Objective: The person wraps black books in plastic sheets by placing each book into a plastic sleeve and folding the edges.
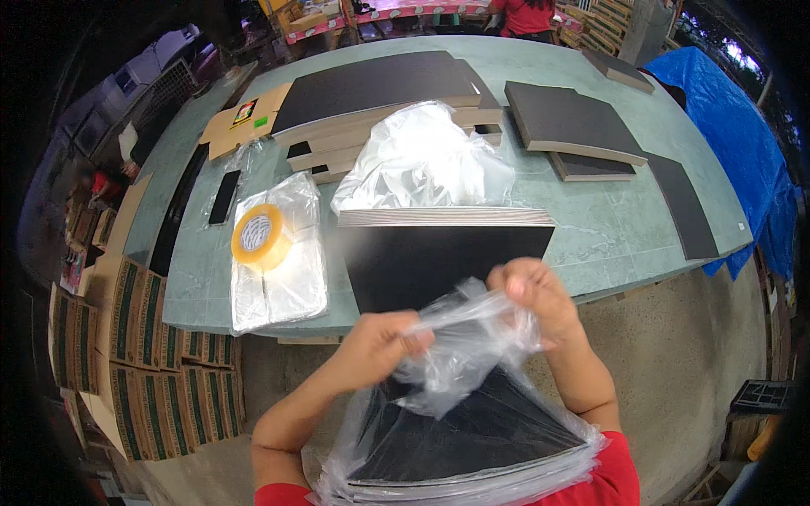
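Observation:
Crumpled clear plastic (460, 337) stretches between my hands. My left hand (384, 346) has its fingers closed on one side of it. My right hand (536, 299) grips the other side, slightly blurred. Below them, close to my body, the clear plastic covers a stack of black boards (472, 430) with layered edges. Just beyond my hands, at the table's near edge, is another black block of boards (447, 257) with pale layered edges. Whether the two blocks touch is hidden by the plastic.
On the green table (582, 228) lie a tape roll (261, 236) on folded clear plastic (283, 295), a white plastic heap (422, 160), and stacked dark boards (371, 88). More boards (574, 122) lie right. Cartons (156, 363) stand lower left; a blue tarp (717, 135) hangs right.

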Tool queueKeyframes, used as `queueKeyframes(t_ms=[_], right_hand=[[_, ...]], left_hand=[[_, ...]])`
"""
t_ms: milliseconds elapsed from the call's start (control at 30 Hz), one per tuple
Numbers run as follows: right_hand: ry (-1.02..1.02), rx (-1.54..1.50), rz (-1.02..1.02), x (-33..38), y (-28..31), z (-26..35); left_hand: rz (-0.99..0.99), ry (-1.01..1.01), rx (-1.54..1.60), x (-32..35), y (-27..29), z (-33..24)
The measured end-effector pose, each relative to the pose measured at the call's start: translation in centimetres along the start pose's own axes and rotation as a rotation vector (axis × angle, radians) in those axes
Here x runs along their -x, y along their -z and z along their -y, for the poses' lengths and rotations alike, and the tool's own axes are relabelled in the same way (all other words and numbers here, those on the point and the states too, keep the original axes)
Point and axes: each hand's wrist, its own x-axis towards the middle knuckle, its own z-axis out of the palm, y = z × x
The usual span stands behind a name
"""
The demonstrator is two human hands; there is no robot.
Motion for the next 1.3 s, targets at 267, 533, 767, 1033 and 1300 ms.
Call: queueKeyframes(t_ms=[267, 533, 767, 1033, 1300], right_hand=[[0.028, -0.028, 0.549, 0.4, -2.0, 1.1], [-0.847, 1.758, 0.775, 0.7, -1.8, -1.0], [-0.19, 1.917, 0.281, 3.7, -0.7, 1.7], [0.629, 1.674, -0.58, 3.1, 1.8, 1.4], [0.405, 1.852, -0.755, 3.9, 3.3, 2.3]], left_hand=[[0.494, -0.241, 0.313, -0.8, 2.0, 0.2], [0.287, -0.37, 0.026, 3.9, 2.4, -3.1], [0.301, -0.13, -1.263, 3.7, 0.7, 4.7], [-0.981, 0.103, -0.683, -0.4, 7.6, -0.3], [-0.643, -0.249, -1.055, -1.2, 5.2, 0.2]])
